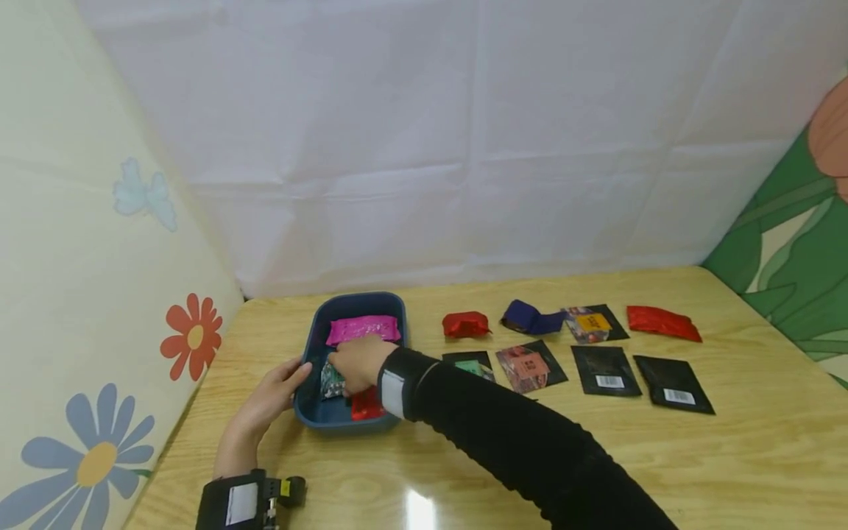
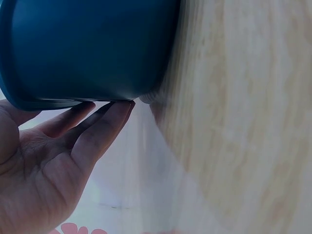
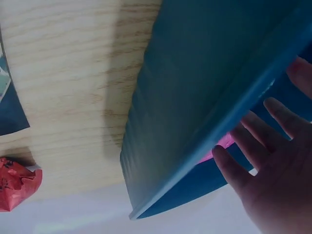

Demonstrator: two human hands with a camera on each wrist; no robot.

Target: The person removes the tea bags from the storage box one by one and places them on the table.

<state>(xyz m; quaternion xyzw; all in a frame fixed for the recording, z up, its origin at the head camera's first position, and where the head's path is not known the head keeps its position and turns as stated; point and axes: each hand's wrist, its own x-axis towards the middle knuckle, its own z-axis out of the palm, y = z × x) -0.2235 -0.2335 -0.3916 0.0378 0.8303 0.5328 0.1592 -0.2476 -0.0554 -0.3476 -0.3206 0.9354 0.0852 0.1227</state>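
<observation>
A dark blue plastic bin (image 1: pixel 350 427) stands on the table at the left. My left hand (image 1: pixel 268 401) grips its left side, thumb at the rim; in the left wrist view the fingers (image 2: pixel 105 129) lie against the outer wall. Inside the bin reaches my right hand (image 1: pixel 361 362), above the packets. The right wrist view shows its fingers (image 3: pixel 253 141) spread and fairly straight, with nothing visible between them. A pink packet (image 1: pixel 364 328) lies at the bin's far end. Near the right hand are a green patterned packet (image 1: pixel 330 381) and a red packet (image 1: pixel 366 405), both partly covered.
Right of the bin lie a crumpled red packet (image 1: pixel 465 324), a purple packet (image 1: pixel 532 319) and a flat red one (image 1: pixel 662 322). Several flat sachets, among them a black one (image 1: pixel 606 370), lie around them. A white cloth wall (image 1: pixel 424 184) rises behind the table.
</observation>
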